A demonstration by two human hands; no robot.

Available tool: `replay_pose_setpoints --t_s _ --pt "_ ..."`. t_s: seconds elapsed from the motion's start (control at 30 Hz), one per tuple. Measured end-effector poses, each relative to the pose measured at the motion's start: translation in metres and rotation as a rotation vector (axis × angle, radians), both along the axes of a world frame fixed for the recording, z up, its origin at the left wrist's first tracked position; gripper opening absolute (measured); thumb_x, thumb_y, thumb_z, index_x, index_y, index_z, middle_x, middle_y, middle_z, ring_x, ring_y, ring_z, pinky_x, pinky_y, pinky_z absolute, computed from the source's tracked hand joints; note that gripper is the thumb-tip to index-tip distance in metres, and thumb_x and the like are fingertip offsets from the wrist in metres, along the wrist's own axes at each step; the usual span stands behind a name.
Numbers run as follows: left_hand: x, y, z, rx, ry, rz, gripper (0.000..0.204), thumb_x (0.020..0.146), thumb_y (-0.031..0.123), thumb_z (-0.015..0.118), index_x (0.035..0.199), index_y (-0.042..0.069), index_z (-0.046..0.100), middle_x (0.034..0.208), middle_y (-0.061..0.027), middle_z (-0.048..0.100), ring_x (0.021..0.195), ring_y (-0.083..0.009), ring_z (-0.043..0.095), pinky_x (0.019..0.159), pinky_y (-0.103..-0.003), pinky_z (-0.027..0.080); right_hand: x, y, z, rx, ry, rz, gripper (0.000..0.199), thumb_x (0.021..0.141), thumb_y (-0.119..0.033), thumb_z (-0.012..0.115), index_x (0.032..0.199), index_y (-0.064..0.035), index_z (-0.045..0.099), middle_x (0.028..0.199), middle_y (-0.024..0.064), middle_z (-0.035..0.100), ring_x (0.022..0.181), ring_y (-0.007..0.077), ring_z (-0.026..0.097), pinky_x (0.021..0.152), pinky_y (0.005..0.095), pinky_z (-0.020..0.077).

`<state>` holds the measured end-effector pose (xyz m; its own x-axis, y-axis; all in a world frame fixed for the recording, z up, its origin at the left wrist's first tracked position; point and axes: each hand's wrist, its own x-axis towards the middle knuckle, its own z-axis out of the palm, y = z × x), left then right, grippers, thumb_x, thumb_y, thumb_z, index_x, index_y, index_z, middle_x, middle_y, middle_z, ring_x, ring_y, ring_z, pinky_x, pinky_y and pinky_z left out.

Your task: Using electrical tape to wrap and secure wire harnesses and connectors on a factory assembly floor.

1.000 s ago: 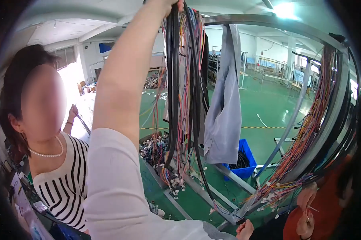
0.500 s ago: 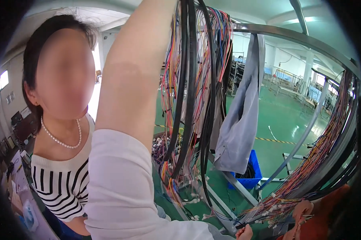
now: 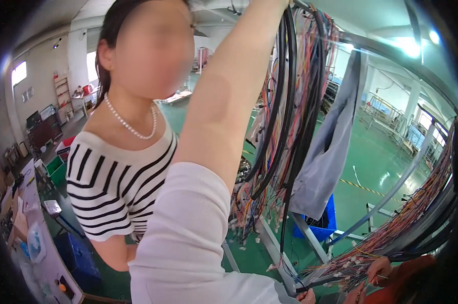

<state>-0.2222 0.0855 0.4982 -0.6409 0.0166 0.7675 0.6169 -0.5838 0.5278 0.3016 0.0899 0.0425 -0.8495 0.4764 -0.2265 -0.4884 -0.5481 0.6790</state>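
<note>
My left arm, in a rolled white sleeve [image 3: 188,223], reaches up past the hanging harness; its bare forearm [image 3: 229,96] runs to the top edge, and the fingers are outside the picture. Black tubes [image 3: 284,96] and coloured wires [image 3: 300,66] hang beside that forearm. At the lower edge, what looks like my right hand [image 3: 307,297], only partly visible, has its fingers closed around the end of a black cable [image 3: 301,291]. Further right, a co-worker's hand [image 3: 379,271], below an orange sleeve [image 3: 414,271], is among white connectors and thin wires [image 3: 350,266].
A person in a striped top [image 3: 122,177] stands close on the left. A metal rail [image 3: 391,50] carries the harness and a grey cloth [image 3: 330,147]. Below it are a blue crate [image 3: 330,228] and frame bars [image 3: 277,253]. A cluttered bench [image 3: 51,263] stands at lower left.
The picture has shifted, so the striped-top person, my raised arm and the hanging wires appear further right. The bench shows more. The hand at the lower edge remains at the black cable.
</note>
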Motion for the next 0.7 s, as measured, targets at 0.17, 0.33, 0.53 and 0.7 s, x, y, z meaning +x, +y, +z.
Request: replay_pose_setpoints --t_s 0.17,0.33,0.53,0.7 --pt "-0.007 -0.038 -0.043 0.075 -0.027 -0.036 0.014 0.068 0.011 0.053 0.081 0.008 0.059 0.074 -0.0132 0.058 0.051 -0.029 0.054 0.047 -0.043 0.042 0.003 -0.002 -0.012 0.125 0.086 -0.012 0.008 0.082 -0.001 0.044 0.079 -0.0043 0.051 0.104 0.0102 0.051 0.109 0.0228 0.043 0.093 0.0387 0.0371" --pt "-0.023 -0.042 -0.076 0.15 -0.037 -0.129 0.007 0.07 0.01 0.053 0.076 0.006 0.055 0.068 -0.011 0.054 0.047 -0.025 0.05 0.043 -0.039 0.04 0.027 -0.003 -0.041 -0.34 0.481 -0.028 0.012 0.084 -0.004 0.044 0.077 -0.0055 0.053 0.115 0.0107 0.046 0.12 0.0223 0.031 0.095 0.0339 0.0366" --pt "-0.041 -0.049 -0.103 0.206 -0.005 -0.201 0.006 0.073 0.009 0.052 0.07 0.004 0.05 0.061 -0.0084 0.049 0.042 -0.0203 0.046 0.039 -0.034 0.037 0.022 -0.01 -0.02 -0.113 0.191 -0.047 0.015 0.086 -0.01 0.046 0.072 -0.0067 0.051 0.099 0.0076 0.052 0.105 0.0188 0.044 0.079 0.0291 0.0409" --pt "-0.055 -0.046 -0.152 0.242 -0.017 -0.323 0.013 0.074 0.008 0.052 0.065 0.003 0.046 0.055 -0.0061 0.045 0.038 -0.0163 0.042 0.035 -0.03 0.035 -0.109 -0.03 -0.17 0.902 -1.623 0.186 0.031 0.083 -0.029 0.047 0.06 -0.0098 0.037 0.047 0.0005 0.031 0.038 0.0116 0.03 0.034 0.0261 0.0245"
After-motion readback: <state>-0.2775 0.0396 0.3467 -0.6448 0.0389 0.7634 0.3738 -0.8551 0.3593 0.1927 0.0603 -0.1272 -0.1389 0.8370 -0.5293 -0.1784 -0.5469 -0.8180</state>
